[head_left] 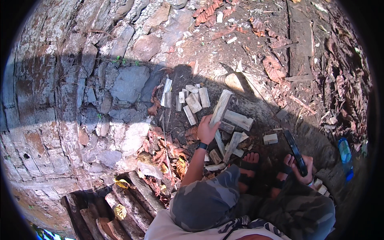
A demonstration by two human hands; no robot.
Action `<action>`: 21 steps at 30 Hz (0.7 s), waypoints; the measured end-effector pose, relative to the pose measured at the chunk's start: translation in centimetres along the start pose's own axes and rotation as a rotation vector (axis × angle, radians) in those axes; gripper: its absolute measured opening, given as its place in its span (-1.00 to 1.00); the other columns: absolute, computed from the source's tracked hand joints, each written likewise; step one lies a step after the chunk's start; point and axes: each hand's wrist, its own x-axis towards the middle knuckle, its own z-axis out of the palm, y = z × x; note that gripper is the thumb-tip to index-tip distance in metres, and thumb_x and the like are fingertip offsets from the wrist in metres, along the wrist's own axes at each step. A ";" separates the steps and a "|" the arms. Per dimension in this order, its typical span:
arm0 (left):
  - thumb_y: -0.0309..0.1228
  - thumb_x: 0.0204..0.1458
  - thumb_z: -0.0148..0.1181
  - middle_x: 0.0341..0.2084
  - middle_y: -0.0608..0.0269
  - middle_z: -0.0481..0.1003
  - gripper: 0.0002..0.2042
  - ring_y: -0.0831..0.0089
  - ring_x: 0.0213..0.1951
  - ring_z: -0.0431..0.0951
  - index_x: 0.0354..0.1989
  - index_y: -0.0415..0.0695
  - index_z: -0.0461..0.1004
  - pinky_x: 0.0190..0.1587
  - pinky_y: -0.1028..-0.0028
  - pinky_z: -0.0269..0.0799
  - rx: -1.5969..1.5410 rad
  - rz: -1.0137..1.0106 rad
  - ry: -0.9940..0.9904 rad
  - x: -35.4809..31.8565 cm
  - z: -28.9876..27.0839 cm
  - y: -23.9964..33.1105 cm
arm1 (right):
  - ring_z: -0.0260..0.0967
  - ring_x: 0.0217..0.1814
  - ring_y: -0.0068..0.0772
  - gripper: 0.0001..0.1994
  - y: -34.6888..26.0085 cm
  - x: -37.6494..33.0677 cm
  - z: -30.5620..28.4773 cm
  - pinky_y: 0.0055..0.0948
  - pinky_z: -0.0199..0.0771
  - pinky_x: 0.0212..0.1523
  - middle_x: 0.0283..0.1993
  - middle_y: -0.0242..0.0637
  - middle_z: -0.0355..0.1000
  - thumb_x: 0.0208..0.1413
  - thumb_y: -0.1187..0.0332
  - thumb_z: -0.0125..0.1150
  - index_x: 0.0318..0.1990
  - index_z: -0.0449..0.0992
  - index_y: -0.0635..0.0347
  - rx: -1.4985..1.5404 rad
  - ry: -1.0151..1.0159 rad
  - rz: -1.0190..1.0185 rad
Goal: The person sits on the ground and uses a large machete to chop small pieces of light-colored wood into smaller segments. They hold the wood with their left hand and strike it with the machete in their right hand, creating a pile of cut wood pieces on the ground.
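The left hand (208, 130) has its fingers curled round the lower end of 1 split wood piece (221, 105), and the right hand (304, 168) is closed on 1 dark blade (294, 148) near 2 sandalled feet (251, 157) — a slipped grip could cut them. Over 10 loose pieces (239, 119) lie about, overlapping too much for exact counting, plus 1 bottle (345, 151).

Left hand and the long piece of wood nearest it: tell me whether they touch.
Touching. The head view shows it plainly: the left hand is closed around the near end of the piece of wood.
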 end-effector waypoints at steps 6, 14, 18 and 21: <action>-0.26 -0.14 0.48 -0.20 0.06 0.53 -0.52 0.14 -0.14 0.58 -0.04 -0.19 0.53 -0.09 0.28 0.49 0.061 -0.044 0.042 3.5 2.2 3.6 | 0.49 -0.41 -0.51 -0.91 0.4 -0.1 -0.1 -0.52 0.46 -0.32 -0.43 -0.26 0.52 0.01 0.49 0.17 -0.36 0.52 0.34 -0.017 -0.004 -0.013; -0.30 -0.19 0.49 -0.14 -0.04 0.50 -0.47 0.02 -0.11 0.56 0.00 -0.20 0.50 -0.05 0.21 0.49 0.005 -0.022 -0.012 3.1 3.2 1.8 | 0.50 -0.46 -0.44 -0.93 0.6 -0.2 -0.1 -0.49 0.45 -0.35 -0.53 -0.22 0.48 -0.03 0.51 0.18 -0.49 0.46 0.30 -0.019 0.032 0.022; -0.31 -0.19 0.49 -0.20 -0.03 0.52 -0.50 0.04 -0.11 0.57 -0.03 -0.20 0.53 -0.06 0.23 0.50 0.106 0.001 -0.036 2.4 2.8 0.5 | 0.49 -0.48 -0.44 -0.93 0.7 0.0 0.1 -0.50 0.43 -0.37 -0.55 -0.23 0.47 -0.04 0.51 0.19 -0.49 0.46 0.29 -0.044 0.029 -0.013; -0.28 -0.20 0.50 -0.22 -0.04 0.53 -0.50 0.02 -0.12 0.57 -0.05 -0.19 0.53 -0.06 0.21 0.50 0.004 -0.078 -0.077 2.2 3.1 2.1 | 0.48 -0.49 -0.45 -0.95 0.7 -0.1 0.0 -0.50 0.42 -0.38 -0.55 -0.24 0.46 -0.04 0.52 0.20 -0.48 0.47 0.28 -0.049 0.037 0.002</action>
